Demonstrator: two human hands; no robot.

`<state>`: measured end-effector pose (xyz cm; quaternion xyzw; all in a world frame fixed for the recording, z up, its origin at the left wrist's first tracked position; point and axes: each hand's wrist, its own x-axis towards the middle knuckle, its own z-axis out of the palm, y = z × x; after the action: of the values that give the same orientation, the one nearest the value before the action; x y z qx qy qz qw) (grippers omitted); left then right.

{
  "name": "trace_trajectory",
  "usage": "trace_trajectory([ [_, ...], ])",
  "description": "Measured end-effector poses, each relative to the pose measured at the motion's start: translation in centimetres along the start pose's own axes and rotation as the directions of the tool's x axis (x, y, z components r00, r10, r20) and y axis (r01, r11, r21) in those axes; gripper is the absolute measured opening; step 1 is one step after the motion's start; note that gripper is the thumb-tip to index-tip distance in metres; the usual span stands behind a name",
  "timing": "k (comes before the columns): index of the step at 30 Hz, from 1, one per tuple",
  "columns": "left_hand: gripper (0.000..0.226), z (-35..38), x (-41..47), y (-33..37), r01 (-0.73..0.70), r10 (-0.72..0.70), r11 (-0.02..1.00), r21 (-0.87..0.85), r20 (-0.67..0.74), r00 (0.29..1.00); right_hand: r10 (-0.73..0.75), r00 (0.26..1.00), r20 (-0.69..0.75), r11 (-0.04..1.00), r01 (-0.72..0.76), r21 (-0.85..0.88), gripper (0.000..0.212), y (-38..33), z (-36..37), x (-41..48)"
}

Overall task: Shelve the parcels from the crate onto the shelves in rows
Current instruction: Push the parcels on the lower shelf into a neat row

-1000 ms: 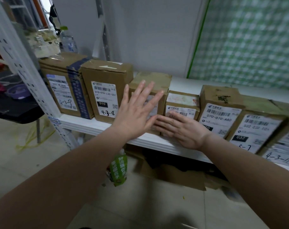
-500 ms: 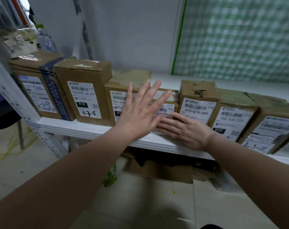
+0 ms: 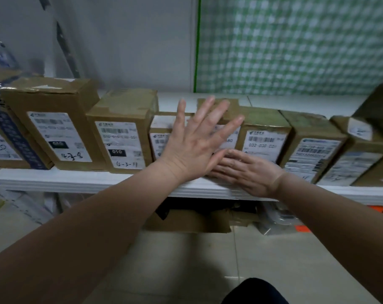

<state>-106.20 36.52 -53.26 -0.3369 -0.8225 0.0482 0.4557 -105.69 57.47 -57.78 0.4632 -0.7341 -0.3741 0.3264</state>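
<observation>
Several brown cardboard parcels with white shipping labels stand side by side along the white shelf (image 3: 81, 181). My left hand (image 3: 195, 143) is flat with spread fingers against the fronts of a low parcel (image 3: 161, 128) and the taller one (image 3: 231, 108) beside it. My right hand (image 3: 247, 172) lies flat, fingers pointing left, along the lower front of the parcel marked 032 (image 3: 265, 137). Further left stand the parcel marked 010 (image 3: 120, 132) and the one marked 4-3-8 (image 3: 54, 123). The crate is out of view.
More parcels (image 3: 315, 145) continue to the right, one (image 3: 374, 110) stacked higher at the edge. A grey wall and green checked sheet (image 3: 295, 40) stand behind. Flattened cardboard (image 3: 186, 220) and plastic wrap (image 3: 278, 218) lie under the shelf on the tiled floor.
My view and both hands have moved right along the row, from the 010 parcel's front to the parcels near the 032 one. Both hands stay flat.
</observation>
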Motion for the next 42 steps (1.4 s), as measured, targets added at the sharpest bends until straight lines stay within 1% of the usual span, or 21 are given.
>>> trace_trajectory([
  [2, 0.061, 0.5, 1.5, 1.3, -0.045, 0.045, 0.999, 0.013, -0.019, 0.999, -0.003, 0.998, 0.07, 0.999, 0.005, -0.033, 0.064, 0.7, 0.2, -1.8],
  [5, 0.062, 1.0, 2.5, 2.5, -0.046, 0.046, 0.999, 0.013, -0.014, 0.999, -0.001, 0.992, 0.127, 1.0, 0.004, -0.02, 0.062, 1.2, 0.6, -2.4],
  [7, 0.06, 1.3, 2.8, 2.8, -0.04, 0.04, 0.999, 0.025, -0.013, 0.999, 0.009, 0.992, 0.122, 1.0, -0.007, -0.017, 0.06, 1.2, 1.0, -2.4],
  [12, 0.06, 1.7, 2.5, 2.7, -0.028, 0.027, 0.999, 0.026, 0.043, 0.999, 0.074, 0.997, 0.018, 0.997, -0.074, -0.015, 0.058, 0.9, 1.3, -3.1],
  [14, 0.061, 1.6, 2.5, 3.0, -0.013, 0.012, 1.0, 0.009, 0.068, 0.998, 0.18, 0.984, -0.018, 0.984, -0.179, 0.014, 0.058, 0.4, 0.4, -3.8],
  [15, 0.061, 1.5, 2.7, 3.3, -0.013, 0.013, 1.0, 0.0, 0.064, 0.998, 0.277, 0.96, -0.022, 0.96, -0.276, 0.048, 0.059, 0.0, -0.2, -4.3],
  [16, 0.06, 1.3, 3.0, 3.6, -0.018, 0.018, 1.0, -0.014, 0.056, 0.998, 0.404, 0.915, -0.015, 0.912, -0.401, 0.082, 0.061, -0.6, -0.8, -4.9],
  [17, 0.06, 1.2, 3.4, 3.9, -0.023, 0.024, 0.999, -0.033, 0.045, 0.999, 0.543, 0.84, 0.009, 0.835, -0.541, 0.105, 0.066, -1.3, -1.4, -5.6],
  [18, 0.061, 1.2, 3.9, 4.3, -0.032, 0.034, 0.998, -0.051, 0.034, 0.999, 0.681, 0.731, 0.042, 0.723, -0.68, 0.121, 0.071, -2.0, -1.9, -6.3],
  [19, 0.062, 1.2, 4.3, 4.7, -0.053, 0.055, 0.997, -0.062, 0.027, 0.998, 0.812, 0.578, 0.076, 0.565, -0.813, 0.141, 0.073, -2.6, -2.4, -6.8],
  [20, 0.062, 1.3, 4.6, 5.1, -0.095, 0.098, 0.993, -0.07, 0.032, 0.995, 0.924, 0.367, 0.107, 0.345, -0.922, 0.177, 0.072, -3.2, -2.8, -7.2],
  [21, 0.062, 1.5, 4.8, 5.7, -0.158, 0.162, 0.984, -0.078, 0.047, 0.986, 0.984, 0.098, 0.147, 0.062, -0.971, 0.231, 0.069, -3.5, -3.1, -7.3],
  [22, 0.061, 1.7, 4.9, 6.3, -0.234, 0.24, 0.968, -0.089, 0.068, 0.968, 0.963, -0.184, 0.198, -0.237, -0.926, 0.293, 0.068, -3.6, -3.3, -7.3],
  [23, 0.059, 2.0, 4.8, 6.8, -0.315, 0.325, 0.944, -0.102, 0.093, 0.941, 0.873, -0.418, 0.25, -0.484, -0.803, 0.347, 0.066, -3.5, -3.4, -7.4],
  [24, 0.057, 2.2, 4.8, 7.5, -0.396, 0.409, 0.911, -0.116, 0.12, 0.905, 0.755, -0.581, 0.303, -0.655, -0.654, 0.377, 0.063, -3.2, -3.4, -7.6],
  [25, 0.057, 2.5, 4.7, 8.1, -0.472, 0.488, 0.872, -0.132, 0.162, 0.857, 0.639, -0.681, 0.357, -0.765, -0.514, 0.388, 0.06, -3.0, -3.3, -7.9],
  [26, 0.057, 2.8, 4.5, 8.7, -0.541, 0.56, 0.828, -0.147, 0.22, 0.799, 0.538, -0.739, 0.407, -0.833, -0.389, 0.394, 0.059, -2.8, -3.1, -8.3],
  [28, 0.06, 3.7, 4.0, 9.7, -0.627, 0.648, 0.756, -0.188, 0.351, 0.676, 0.388, -0.788, 0.478, -0.891, -0.189, 0.412, 0.058, -2.2, -2.6, -9.3],
  [30, 0.066, 4.6, 3.8, 10.5, -0.658, 0.685, 0.719, -0.224, 0.39, 0.615, 0.327, -0.805, 0.494, -0.896, -0.098, 0.433, 0.058, -1.6, -2.1, -10.2],
  [35, 0.073, 5.6, 5.1, 11.6, -0.688, 0.703, 0.696, -0.206, 0.392, 0.594, 0.298, -0.818, 0.492, -0.866, -0.015, 0.5, 0.059, 0.7, -0.6, -11.6],
  [42, 0.077, 5.2, 5.6, 11.9, -0.686, 0.67, 0.711, -0.154, 0.445, 0.594, 0.361, -0.809, 0.464, -0.836, -0.061, 0.545, 0.067, 2.5, 1.3, -12.2],
])
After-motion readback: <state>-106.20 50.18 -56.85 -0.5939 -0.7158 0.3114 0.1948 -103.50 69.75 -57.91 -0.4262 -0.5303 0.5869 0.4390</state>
